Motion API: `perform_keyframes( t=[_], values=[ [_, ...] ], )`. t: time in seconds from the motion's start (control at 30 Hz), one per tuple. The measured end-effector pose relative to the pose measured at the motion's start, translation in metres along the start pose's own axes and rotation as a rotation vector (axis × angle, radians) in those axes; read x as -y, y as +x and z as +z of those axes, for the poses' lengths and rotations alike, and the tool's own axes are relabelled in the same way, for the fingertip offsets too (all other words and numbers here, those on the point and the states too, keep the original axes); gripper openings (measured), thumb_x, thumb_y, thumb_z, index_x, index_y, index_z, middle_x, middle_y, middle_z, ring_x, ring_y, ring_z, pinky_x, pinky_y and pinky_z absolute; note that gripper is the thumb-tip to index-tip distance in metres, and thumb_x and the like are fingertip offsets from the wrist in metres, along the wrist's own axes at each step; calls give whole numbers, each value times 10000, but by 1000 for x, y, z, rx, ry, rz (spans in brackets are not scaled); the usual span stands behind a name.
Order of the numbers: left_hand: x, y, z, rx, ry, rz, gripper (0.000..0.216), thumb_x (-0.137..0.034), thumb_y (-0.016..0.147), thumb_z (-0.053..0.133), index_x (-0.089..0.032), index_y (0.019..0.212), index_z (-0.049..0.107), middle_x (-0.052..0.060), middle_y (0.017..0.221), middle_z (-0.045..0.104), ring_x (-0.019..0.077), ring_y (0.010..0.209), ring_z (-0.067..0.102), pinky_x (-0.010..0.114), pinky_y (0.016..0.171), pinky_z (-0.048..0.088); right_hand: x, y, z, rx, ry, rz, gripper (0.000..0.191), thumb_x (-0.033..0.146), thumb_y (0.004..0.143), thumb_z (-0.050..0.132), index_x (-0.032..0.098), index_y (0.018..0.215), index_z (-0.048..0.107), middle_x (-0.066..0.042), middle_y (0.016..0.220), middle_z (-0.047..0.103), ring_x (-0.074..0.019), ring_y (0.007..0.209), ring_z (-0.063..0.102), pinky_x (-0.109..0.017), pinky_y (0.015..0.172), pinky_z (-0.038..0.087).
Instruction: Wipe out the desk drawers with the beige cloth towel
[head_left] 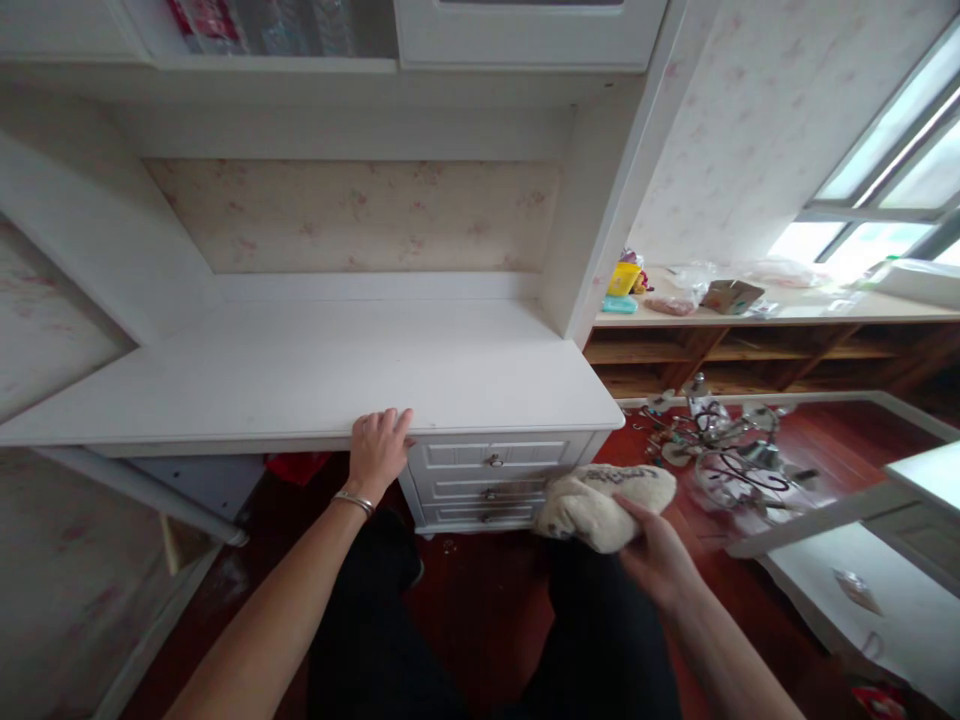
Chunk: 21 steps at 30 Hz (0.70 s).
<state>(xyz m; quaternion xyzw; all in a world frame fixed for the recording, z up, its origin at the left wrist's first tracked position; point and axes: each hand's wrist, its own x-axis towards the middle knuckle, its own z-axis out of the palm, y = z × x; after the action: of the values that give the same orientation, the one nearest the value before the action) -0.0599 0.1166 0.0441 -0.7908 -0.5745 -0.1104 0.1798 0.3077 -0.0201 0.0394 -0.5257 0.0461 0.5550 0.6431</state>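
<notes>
My left hand (pixel 377 450) grips the front edge of a white desk (pixel 315 370), fingers curled over the top; a thin bracelet circles that wrist. My right hand (pixel 651 550) holds a cream, fluffy cloth (pixel 600 497) low in front of the desk's white drawer unit (pixel 491 480), which has three drawers with small metal knobs. My dark trousers fill the bottom middle of the view.
A white hutch with shelves rises above the desk. A dismantled metal chandelier (pixel 720 445) lies on the red wooden floor to the right. A wooden window bench (pixel 772 315) carries a yellow box, a cardboard box and bags. White furniture panels (pixel 885 560) stand at the right.
</notes>
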Motion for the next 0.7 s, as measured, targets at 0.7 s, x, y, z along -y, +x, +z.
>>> perform_keyframes(
  t=[0.7],
  values=[
    [115, 16, 25, 235, -69, -332, 600, -511, 1008, 202, -229, 1483, 438, 101, 1584, 354, 291, 1454, 317, 537, 1167, 248, -37, 58, 104, -31, 68, 56, 327, 103, 931, 492, 218, 1225, 576, -45, 1057, 685, -172, 819, 672, -338, 714, 597]
  ],
)
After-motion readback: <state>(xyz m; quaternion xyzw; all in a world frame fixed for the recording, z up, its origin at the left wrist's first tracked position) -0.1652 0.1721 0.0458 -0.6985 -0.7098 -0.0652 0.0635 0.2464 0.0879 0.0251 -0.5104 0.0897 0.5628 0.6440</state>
